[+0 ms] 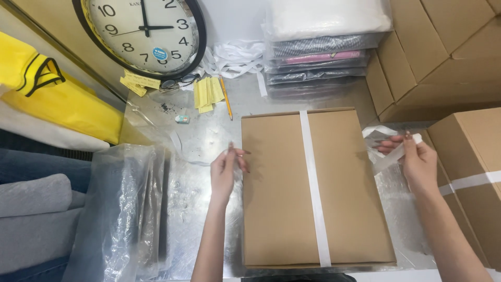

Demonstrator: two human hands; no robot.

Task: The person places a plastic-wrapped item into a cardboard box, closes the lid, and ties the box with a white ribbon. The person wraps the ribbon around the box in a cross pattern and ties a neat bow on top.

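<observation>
Flat brown box [313, 188] lies square in the middle of the metal table [209, 130], a white strap [313, 183] running over its lid from the far edge to the near edge. Both forearms come up from the bottom of the view, one on each side of the box.

Left hand [225, 169] stands just off the box's left edge, wrist straight, palm turned inward towards the cardboard. Fingers [232, 151] are pressed together and pinched at the tips on something thin and pale; it's too slight to tell what it is. The hand looks to hover beside the box wall, maybe brushing it, hard to call.

Right hand [417, 162] is out past the box's right edge, raised a little, wrist bent back. Thumb and fingers [407, 141] are closed on a loose white strip [391, 154], which slants down and left from the fingertips towards the box. Beneath it lies crumpled clear plastic [402, 209].

Round the edges: a big wall clock [143, 28] lies on its back at the far left, yellow slips [206, 94] and a pencil [227, 99] just below it, a small eraser [182, 119] nearby. A stack of bagged clothes [323, 47] sits beyond the box. Plain cartons [443, 52] are piled at the right, one strapped carton [469, 172] close by the right wrist. Clear bags [125, 209] lie flat at the left, beside yellow cloth [57, 99].
</observation>
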